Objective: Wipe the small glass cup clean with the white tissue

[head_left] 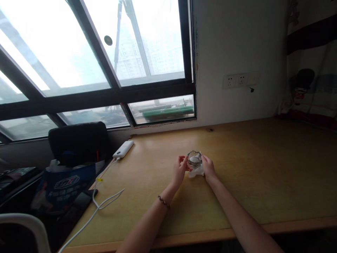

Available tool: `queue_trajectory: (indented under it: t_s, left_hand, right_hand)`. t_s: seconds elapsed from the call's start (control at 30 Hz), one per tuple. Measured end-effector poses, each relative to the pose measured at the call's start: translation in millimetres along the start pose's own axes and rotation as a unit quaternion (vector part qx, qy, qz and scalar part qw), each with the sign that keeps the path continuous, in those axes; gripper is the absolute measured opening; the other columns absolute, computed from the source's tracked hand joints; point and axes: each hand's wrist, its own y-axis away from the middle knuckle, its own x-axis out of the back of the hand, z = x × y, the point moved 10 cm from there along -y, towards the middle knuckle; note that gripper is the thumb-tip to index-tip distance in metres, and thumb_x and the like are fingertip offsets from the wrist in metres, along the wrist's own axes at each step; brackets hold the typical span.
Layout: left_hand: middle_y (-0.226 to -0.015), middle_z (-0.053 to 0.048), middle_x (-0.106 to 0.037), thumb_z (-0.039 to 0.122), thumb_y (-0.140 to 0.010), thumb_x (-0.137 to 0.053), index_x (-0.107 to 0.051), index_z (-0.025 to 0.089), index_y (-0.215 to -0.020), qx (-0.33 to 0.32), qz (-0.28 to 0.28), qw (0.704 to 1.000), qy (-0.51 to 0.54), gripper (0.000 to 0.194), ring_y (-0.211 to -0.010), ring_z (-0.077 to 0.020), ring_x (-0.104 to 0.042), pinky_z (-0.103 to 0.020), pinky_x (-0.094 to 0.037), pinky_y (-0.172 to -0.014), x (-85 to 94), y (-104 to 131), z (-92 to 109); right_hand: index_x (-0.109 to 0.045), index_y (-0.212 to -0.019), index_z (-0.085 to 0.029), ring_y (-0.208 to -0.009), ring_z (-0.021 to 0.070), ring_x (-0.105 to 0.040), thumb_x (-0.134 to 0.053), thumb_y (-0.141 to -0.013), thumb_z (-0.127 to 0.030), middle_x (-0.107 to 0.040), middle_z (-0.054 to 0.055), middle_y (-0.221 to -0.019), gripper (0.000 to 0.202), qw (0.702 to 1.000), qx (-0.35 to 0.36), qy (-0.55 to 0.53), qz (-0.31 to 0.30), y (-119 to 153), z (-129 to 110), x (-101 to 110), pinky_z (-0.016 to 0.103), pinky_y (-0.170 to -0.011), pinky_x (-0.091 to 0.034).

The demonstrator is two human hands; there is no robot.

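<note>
Under a big window, the wooden bench (250, 168) carries a small glass bowl (195, 159) on white tissue (197, 172) — exactly between both hands. The left hand (179, 171) and right hand (208, 168) each curl a half-closed grip against its sides, equally near.

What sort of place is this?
Probably a bedroom or dorm study corner: a wooden desk under a big window, wall sockets, a power bank with its cable, patterned bedding at right.
</note>
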Motion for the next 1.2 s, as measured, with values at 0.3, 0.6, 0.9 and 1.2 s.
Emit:
queue_trajectory:
  t_s: [0.3, 0.6, 0.9, 1.2]
  left_hand:
    - [-0.048, 0.007, -0.045, 0.044, -0.066, -0.058, -0.044, 0.018, -0.081, 0.179, -0.096, 0.973, 0.111, 0.034, -0.037, -0.0092, -0.050, -0.020, -0.040, -0.038, -8.7, -1, -44]
    - [-0.035, 0.009, -0.037, 0.043, -0.070, -0.054, -0.047, 0.015, -0.079, 0.207, -0.261, 0.940, 0.069, 0.031, -0.031, -0.0098, -0.046, -0.017, -0.035, -0.031, -29.3, 25, -42]
    - [-0.067, -0.011, -0.064, 0.044, -0.071, -0.054, -0.043, 0.012, -0.098, 0.199, -0.212, 0.954, 0.075, 0.043, -0.055, -0.0182, -0.063, -0.022, -0.048, -0.045, -28.3, 24, -44]
    - [-0.072, -0.005, -0.064, 0.034, -0.065, -0.064, -0.041, 0.016, -0.094, 0.134, -0.073, 0.977, 0.152, 0.041, -0.059, -0.0161, -0.063, -0.027, -0.051, -0.056, -4.5, 7, -44]
  right_hand:
    - [-0.066, -0.085, -0.019, -0.090, 0.0185, -0.057, -0.055, -0.067, -0.039, -0.065, 0.005, -0.093, 0.029, 0.997, 0.049, 0.046, -0.050, 7, -21, -12, 0.028, -0.082, -0.040]
    - [-0.063, -0.079, -0.013, -0.062, 0.0146, -0.059, -0.062, -0.061, -0.043, -0.066, 0.004, -0.073, 0.036, 0.992, -0.047, -0.095, -0.074, 16, -5, -17, 0.025, -0.059, -0.045]
    - [-0.063, -0.076, -0.011, -0.061, 0.0145, -0.059, -0.061, -0.062, -0.044, -0.066, 0.005, -0.070, 0.035, 0.989, -0.067, -0.133, -0.004, 13, -1, -5, 0.024, -0.056, -0.046]
    - [-0.051, -0.110, -0.015, -0.069, 0.0190, -0.062, -0.063, -0.060, -0.038, -0.067, 0.006, -0.082, 0.056, 0.994, -0.076, -0.005, -0.079, 21, 9, -20, 0.029, -0.059, -0.049]
